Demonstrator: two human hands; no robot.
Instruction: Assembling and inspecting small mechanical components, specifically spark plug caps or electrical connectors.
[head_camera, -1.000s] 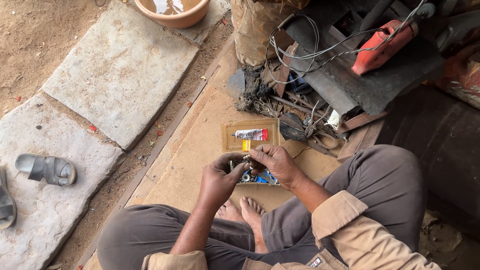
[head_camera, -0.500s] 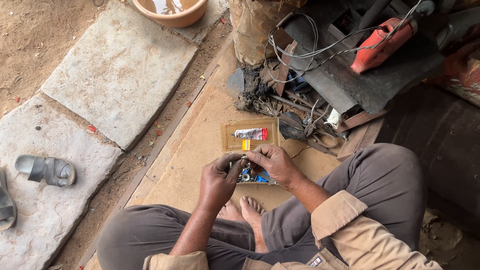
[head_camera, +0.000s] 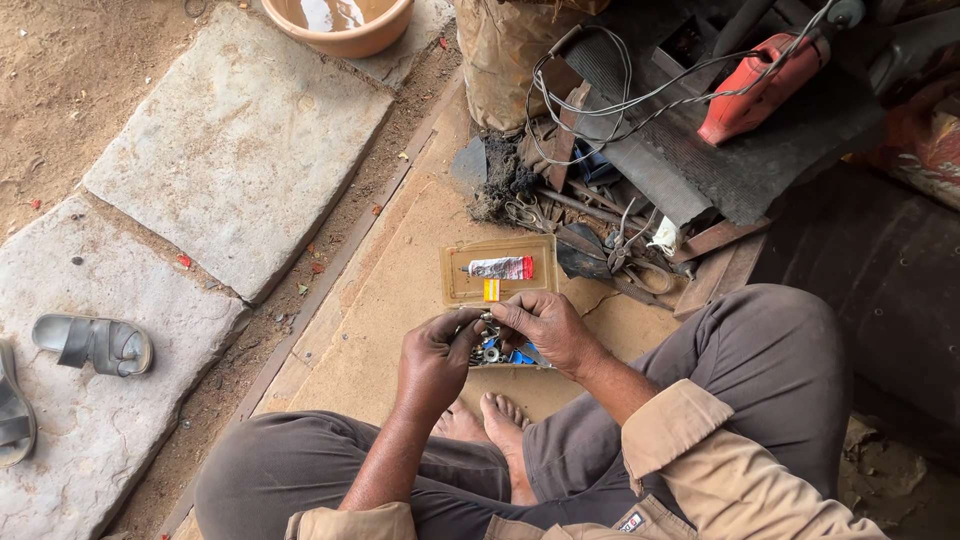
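Box (head_camera: 497, 352) of small hardware lies crosswise under both hands' fingers (head_camera: 478, 325).

Pkgs/labels only: small glue-type tube (head_camera: 502, 267), white w/ red end, lies flat across the open lid (head_camera: 455, 285) of a shallow tan plastic box, lid flat on the board just beyond the hands. Just below the tube, a small yellow-orange sticker (head_camera: 491, 290) on the lid, squarish. Box's lower half (head_camera: 505, 352), mostly hidden, holds small blue and silver bits. Tiny white-and-red tag (head_camera: 630, 521) on the tan sleeve, bottom edge. No signs or screens.
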